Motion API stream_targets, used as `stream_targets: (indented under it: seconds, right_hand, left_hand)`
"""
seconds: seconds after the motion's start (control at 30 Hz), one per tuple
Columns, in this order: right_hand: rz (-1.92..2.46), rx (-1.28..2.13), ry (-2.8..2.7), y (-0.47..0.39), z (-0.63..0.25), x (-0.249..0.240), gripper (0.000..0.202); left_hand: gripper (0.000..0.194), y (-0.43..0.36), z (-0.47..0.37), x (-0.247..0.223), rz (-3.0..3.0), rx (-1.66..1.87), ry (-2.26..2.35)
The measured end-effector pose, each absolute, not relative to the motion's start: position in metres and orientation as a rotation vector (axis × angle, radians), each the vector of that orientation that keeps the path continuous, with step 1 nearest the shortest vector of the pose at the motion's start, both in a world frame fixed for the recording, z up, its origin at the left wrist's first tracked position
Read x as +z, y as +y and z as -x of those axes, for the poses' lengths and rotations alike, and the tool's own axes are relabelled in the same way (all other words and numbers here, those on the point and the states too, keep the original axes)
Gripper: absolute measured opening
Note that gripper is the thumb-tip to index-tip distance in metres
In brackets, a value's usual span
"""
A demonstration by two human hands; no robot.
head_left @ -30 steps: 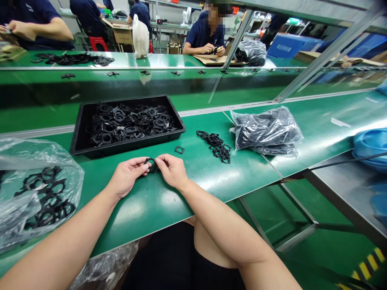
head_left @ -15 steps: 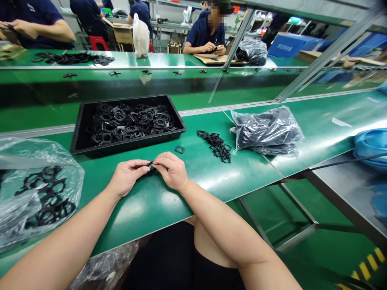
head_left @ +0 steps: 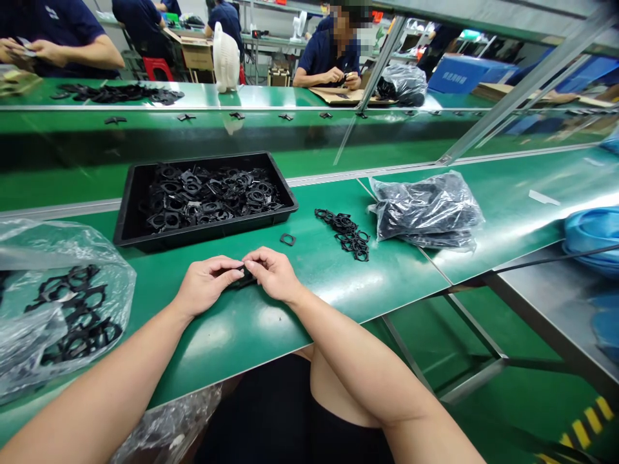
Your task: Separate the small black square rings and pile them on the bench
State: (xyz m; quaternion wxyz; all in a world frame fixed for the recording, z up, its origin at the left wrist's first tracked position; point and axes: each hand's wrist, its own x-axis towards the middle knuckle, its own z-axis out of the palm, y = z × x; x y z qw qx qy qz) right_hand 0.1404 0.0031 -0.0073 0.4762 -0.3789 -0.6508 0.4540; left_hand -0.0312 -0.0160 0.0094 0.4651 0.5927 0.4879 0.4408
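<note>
I saw the left hand [head_left: 203,283] and right hand [head_left: 273,276] pinching a mostly hidden black part [head_left: 245,278] before the tray [head_left: 217,228]; glossy green worktop [head_left: 387,283] surrounded it, a navy-shirted worker [head_left: 314,63] beyond.

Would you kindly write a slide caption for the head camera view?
Left hand and right hand hold a black part over a green worktop, near a black tray of ring-shaped parts.

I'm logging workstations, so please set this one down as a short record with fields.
Left hand: holding a small black part, partly hidden
Right hand: gripping the same part
Tray: black, holding many black pieces
Green worktop: ring-shaped piece, with a small pile to its right
Left bag: clear plastic, black pieces inside
Right bag: clear plastic, dark contents
</note>
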Motion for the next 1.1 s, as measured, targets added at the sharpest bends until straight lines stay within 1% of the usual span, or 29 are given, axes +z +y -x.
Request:
stream_targets:
  seconds: [0.1, 0.17, 0.2, 0.27, 0.37, 0.43, 0.53, 0.63, 0.7, 0.77, 0.83, 0.97, 1.1]
  right_hand:
    - [0.994, 1.281, -1.435, 0.006, -0.139, -0.01, 0.017]
    - [1.024, 1.284, -1.399, 0.007, -0.14, -0.01, 0.017]
    - [1.031, 1.213, -1.431, 0.007, -0.14, -0.009, 0.017]
    - [1.014, 0.967, -1.552, 0.005, -0.142, -0.008, 0.014]
    - [0.939, 0.595, -1.716, 0.003, -0.144, -0.003, 0.012]
    - [0.9, 0.47, -1.767, 0.001, -0.145, -0.002, 0.012]
    - [0.892, 0.407, -1.797, 0.001, -0.145, -0.001, 0.013]
    - [0.923, 0.489, -1.781, 0.0, -0.145, -0.001, 0.012]
    - [0.947, 0.636, -1.705, -0.001, -0.144, -0.002, 0.012]
    - [0.977, 0.806, -1.61, -0.001, -0.143, -0.002, 0.018]
    - [1.004, 0.939, -1.544, 0.001, -0.142, -0.002, 0.023]
    - [1.048, 1.077, -1.397, 0.005, -0.14, -0.002, 0.028]
    - [1.063, 1.434, -1.234, 0.009, -0.141, -0.003, 0.033]
  left_hand:
    - [0.043, -0.016, 0.027, 0.007, -1.238, 1.125, 1.148]
    - [0.046, -0.015, 0.025, 0.005, -1.174, 1.12, 1.137]
    - [0.043, -0.015, 0.024, 0.004, -1.17, 1.109, 1.15]
    - [0.037, -0.014, 0.025, 0.001, -1.175, 1.1, 1.195]
    - [0.037, -0.013, 0.027, -0.004, -1.205, 1.115, 1.256]
    - [0.037, -0.013, 0.028, -0.006, -1.267, 1.124, 1.276]
    - [0.031, -0.014, 0.03, -0.007, -1.468, 1.145, 1.303]
    - [0.024, -0.015, 0.031, -0.002, -1.762, 1.15, 1.332]
    - [0.02, -0.017, 0.032, 0.003, -1.951, 1.132, 1.329]
    - [0.019, -0.018, 0.032, 0.006, -2.088, 1.106, 1.311]
    - [0.018, -0.019, 0.032, 0.007, -2.14, 1.106, 1.316]
    - [0.015, -0.018, 0.031, 0.004, -2.104, 1.224, 1.402]
    - [0.015, -0.019, 0.031, 0.001, -2.147, 1.298, 1.445]
